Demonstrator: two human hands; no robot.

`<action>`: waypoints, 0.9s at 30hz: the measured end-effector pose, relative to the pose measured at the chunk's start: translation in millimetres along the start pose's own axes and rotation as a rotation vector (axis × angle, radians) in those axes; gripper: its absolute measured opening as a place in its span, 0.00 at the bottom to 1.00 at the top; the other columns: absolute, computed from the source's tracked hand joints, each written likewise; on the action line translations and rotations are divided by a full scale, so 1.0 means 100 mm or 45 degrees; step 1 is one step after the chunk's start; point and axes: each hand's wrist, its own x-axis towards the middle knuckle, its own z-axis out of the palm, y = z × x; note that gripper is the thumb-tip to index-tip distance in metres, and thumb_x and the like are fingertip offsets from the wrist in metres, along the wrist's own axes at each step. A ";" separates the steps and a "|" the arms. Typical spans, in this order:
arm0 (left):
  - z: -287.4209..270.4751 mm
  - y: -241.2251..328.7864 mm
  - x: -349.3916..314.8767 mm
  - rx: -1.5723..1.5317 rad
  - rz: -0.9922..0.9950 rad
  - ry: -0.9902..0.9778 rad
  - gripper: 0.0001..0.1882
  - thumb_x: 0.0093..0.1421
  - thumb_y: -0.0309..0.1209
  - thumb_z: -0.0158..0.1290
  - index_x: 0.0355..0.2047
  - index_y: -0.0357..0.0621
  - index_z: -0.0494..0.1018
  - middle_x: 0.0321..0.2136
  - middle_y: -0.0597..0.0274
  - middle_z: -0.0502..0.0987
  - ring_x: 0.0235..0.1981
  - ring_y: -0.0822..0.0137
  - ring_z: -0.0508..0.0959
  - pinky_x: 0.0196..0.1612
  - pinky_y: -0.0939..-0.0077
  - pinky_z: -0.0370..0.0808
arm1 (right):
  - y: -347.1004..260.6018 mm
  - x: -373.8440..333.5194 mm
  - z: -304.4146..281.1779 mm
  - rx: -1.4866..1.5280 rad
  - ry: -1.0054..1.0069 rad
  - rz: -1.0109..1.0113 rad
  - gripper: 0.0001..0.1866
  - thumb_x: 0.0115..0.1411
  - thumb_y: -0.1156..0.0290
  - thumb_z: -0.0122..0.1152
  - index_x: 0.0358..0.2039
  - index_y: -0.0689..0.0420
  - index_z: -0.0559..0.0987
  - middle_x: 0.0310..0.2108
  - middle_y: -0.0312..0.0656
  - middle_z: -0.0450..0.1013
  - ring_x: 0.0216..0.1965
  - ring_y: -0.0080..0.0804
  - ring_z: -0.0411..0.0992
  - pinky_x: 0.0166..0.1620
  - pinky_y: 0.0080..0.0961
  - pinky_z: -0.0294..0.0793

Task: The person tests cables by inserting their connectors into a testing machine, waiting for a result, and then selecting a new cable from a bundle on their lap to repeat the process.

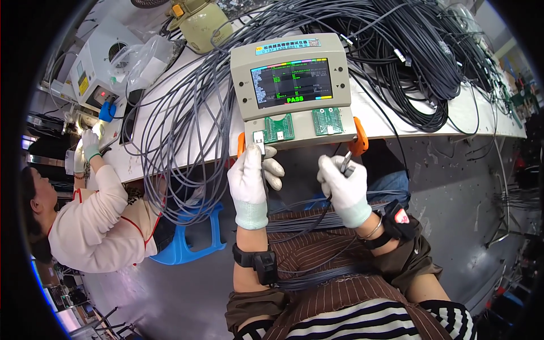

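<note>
A beige cable tester (pixel 292 48) with a lit screen (pixel 292 85) faces me at the table's front edge. Two green circuit boards, the left board (pixel 280 129) and the right board (pixel 328 122), sit on its lower ledge. My left hand (pixel 249 178), in a white glove, pinches a cable plug (pixel 259 139) at the left board's edge; whether it is seated cannot be seen. My right hand (pixel 343 184), also gloved, grips another cable end with a metal tip (pixel 346 161), just below the ledge and apart from the boards. Dark cable runs down from both hands to my lap.
Large bundles of black cable (pixel 419 51) cover the table's right side; grey loops (pixel 181 187) hang over its front left. An orange clip (pixel 358 137) flanks the tester. Further left are a white machine (pixel 99 62), a co-worker (pixel 96 215) and a blue stool (pixel 192 238).
</note>
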 end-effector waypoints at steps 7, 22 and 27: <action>0.01 0.02 -0.02 -0.008 -0.016 -0.012 0.23 0.63 0.43 0.39 0.31 0.32 0.71 0.14 0.60 0.72 0.10 0.77 0.66 0.15 0.88 0.62 | 0.06 0.02 -0.06 -0.423 -0.005 -0.521 0.11 0.56 0.70 0.55 0.23 0.64 0.76 0.14 0.33 0.68 0.13 0.12 0.60 0.17 0.11 0.57; -0.01 -0.01 -0.01 -0.049 -0.022 -0.023 0.22 0.64 0.42 0.39 0.32 0.31 0.70 0.15 0.60 0.72 0.11 0.77 0.66 0.16 0.88 0.62 | -0.07 0.15 -0.15 0.337 -0.242 0.206 0.17 0.63 0.61 0.44 0.24 0.59 0.71 0.07 0.29 0.54 0.06 0.14 0.46 0.11 0.13 0.47; -0.01 -0.03 -0.02 -0.037 -0.035 -0.020 0.22 0.64 0.41 0.39 0.32 0.31 0.70 0.15 0.60 0.72 0.11 0.77 0.66 0.16 0.88 0.62 | -0.09 0.13 -0.01 0.407 -0.111 0.185 0.17 0.63 0.61 0.44 0.24 0.59 0.70 0.07 0.30 0.53 0.06 0.15 0.47 0.11 0.13 0.47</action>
